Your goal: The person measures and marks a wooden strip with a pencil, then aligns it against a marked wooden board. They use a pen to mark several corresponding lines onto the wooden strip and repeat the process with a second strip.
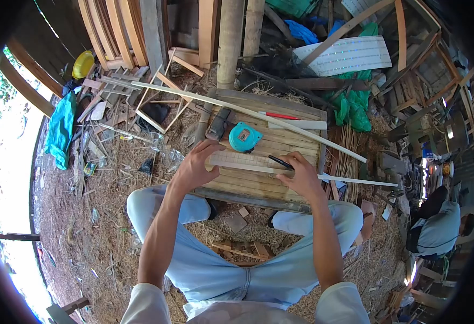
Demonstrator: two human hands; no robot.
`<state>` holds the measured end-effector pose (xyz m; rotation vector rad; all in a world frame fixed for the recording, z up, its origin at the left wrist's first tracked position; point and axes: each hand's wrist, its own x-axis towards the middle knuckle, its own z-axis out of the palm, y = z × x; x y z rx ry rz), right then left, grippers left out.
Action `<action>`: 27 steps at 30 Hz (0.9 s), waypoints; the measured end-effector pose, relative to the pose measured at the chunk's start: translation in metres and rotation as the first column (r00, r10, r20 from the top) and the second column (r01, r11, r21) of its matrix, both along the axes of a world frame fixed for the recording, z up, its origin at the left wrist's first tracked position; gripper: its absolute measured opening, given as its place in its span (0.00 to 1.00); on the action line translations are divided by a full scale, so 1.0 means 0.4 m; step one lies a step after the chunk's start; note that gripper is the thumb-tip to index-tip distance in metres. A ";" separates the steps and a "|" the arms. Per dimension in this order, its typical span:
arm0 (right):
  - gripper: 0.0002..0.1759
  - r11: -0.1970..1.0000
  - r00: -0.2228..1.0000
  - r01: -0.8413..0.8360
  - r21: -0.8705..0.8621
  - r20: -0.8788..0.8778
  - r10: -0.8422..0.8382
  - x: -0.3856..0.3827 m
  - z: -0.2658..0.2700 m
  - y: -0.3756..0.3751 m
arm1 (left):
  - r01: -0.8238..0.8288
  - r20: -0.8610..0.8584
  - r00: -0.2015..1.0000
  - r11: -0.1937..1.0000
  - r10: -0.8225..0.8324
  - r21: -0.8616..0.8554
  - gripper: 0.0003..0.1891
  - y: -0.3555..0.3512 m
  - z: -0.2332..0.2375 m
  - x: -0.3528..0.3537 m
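A: Strip (248,164), where?
B: Flat across the slatted surface (253,186), its far end overhanging to the right. Left hand (194,166) spread open, pressing the near end. Right hand (303,177) clenched round a dark pen (279,161), tip at the strip.
A: Handling?
B: Looks light, thin, springy; likely snaps if bent. Best held where the surface backs it.
A: In the way?
B: Tape measure (245,136) just behind; 1 long stick (350,155) crossing diagonally; red pencil (280,115) beyond.

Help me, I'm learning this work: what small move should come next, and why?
Probably draw the dark pen across the wooden strip: the left hand presses the strip flat on the slatted table, and the right hand holds the pen's tip on it.
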<state>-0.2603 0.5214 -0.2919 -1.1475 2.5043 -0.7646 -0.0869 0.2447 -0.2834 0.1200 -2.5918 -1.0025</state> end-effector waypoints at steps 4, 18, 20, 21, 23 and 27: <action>0.29 0.998 1.000 0.002 0.058 -0.004 -0.002 -0.002 -0.010 -0.008 | 0.010 0.029 1.000 1.000 -0.010 -0.030 0.23 0.000 -0.039 -0.003; 0.31 0.995 0.998 0.048 -0.085 -0.033 -0.051 -0.007 -0.040 -0.010 | -0.066 0.024 0.997 0.992 0.069 -0.104 0.15 0.005 -0.092 -0.015; 0.30 0.999 0.998 0.043 0.009 -0.044 -0.042 -0.007 -0.045 -0.012 | -0.088 0.013 0.996 0.985 0.091 -0.150 0.14 0.005 -0.095 -0.012; 0.30 0.999 0.998 0.040 0.009 -0.043 -0.040 -0.007 -0.045 -0.010 | -0.100 0.012 0.995 0.980 0.103 -0.170 0.14 0.004 -0.094 -0.013; 0.28 1.000 0.986 0.009 0.003 -0.169 -0.009 -0.005 -0.041 -0.004 | -0.111 0.012 0.993 0.975 0.115 -0.191 0.13 0.004 -0.090 -0.012; 0.22 0.989 0.991 -0.020 0.148 -0.131 0.039 -0.002 -0.010 -0.007 | -0.185 0.091 0.977 0.980 0.191 -0.069 0.14 0.005 -0.076 -0.013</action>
